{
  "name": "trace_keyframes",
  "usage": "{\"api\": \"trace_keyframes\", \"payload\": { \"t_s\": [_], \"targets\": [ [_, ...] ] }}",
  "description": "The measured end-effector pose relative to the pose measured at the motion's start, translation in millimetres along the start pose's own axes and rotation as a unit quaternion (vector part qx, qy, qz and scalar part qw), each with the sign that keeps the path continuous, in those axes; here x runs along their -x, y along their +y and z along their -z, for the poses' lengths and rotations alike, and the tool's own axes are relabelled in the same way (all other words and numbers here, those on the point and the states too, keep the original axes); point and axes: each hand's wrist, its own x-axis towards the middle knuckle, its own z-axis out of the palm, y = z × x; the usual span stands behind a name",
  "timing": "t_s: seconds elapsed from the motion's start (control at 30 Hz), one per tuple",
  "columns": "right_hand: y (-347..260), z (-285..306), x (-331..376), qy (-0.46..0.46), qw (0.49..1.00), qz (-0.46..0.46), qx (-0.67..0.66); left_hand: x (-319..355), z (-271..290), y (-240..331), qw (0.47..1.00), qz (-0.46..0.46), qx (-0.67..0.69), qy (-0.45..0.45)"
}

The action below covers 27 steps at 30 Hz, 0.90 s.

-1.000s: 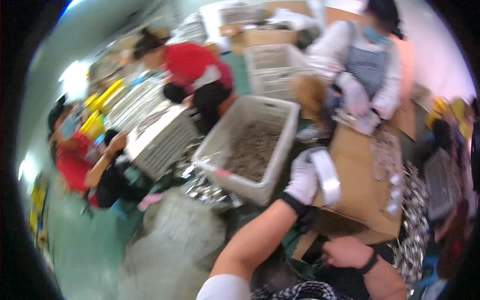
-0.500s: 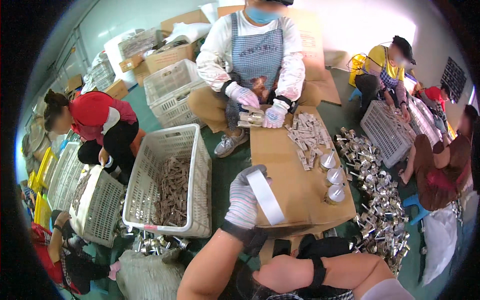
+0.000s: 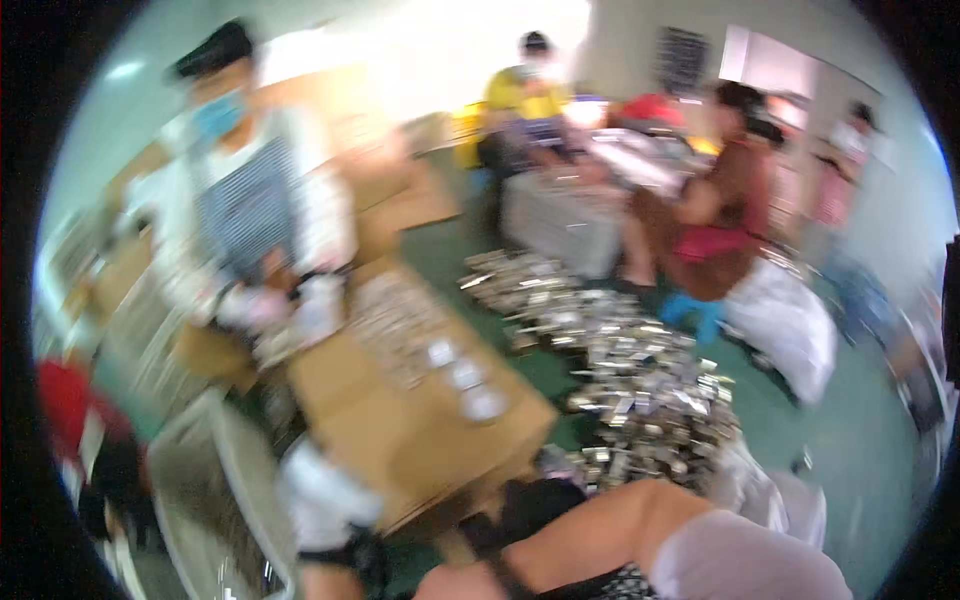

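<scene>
Swinging to the right since half a second ago, the head view smears much of the scene and carries the left hand (image 3: 315,490) toward the lower left. Bent at the elbow, the right arm crosses the lower edge from the right, its right hand (image 3: 450,582) partly cut off below the cardboard box (image 3: 400,455); I cannot tell how far open it is or whether it has hold of anything. The left forearm rises almost straight up, the gloved hand just outside the box's left edge by its near-left corner; it seems curled around a white roll (image 3: 358,506), though blur hides the fingers. Relative to the box the hand has hardly shifted, so work on its top looks no further along. Left of that hand stands a pale crate (image 3: 215,470). Three white discs (image 3: 466,375) line the box's right edge, with small pale pieces (image 3: 395,310) beyond, toward the far-right corner. Past the right edge spreads a heap of shiny metal parts (image 3: 640,390). At the far edge sits a co-worker in a checked apron (image 3: 245,210); farther off, a person in brown (image 3: 715,215) sits near a white sack (image 3: 785,325).
</scene>
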Motion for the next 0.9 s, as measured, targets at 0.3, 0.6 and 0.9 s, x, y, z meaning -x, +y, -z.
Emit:
{"api": "trace_keyframes", "payload": {
  "t_s": [0.3, 0.6, 0.9],
  "targets": [
    [20, 6, -21, -0.069, 0.997, -0.038, 0.016, -27, 72, 43, 0.643, -0.228, -0.707, -0.186],
    [20, 4, -18, -0.002, 1.0, -0.014, -0.025, -14, 59, 14, 0.998, 0.021, -0.058, -0.031],
    [27, -3, -10, -0.031, 0.999, -0.008, -0.002, -2, 49, 20, 0.988, -0.079, -0.118, 0.066]
  ]
}}
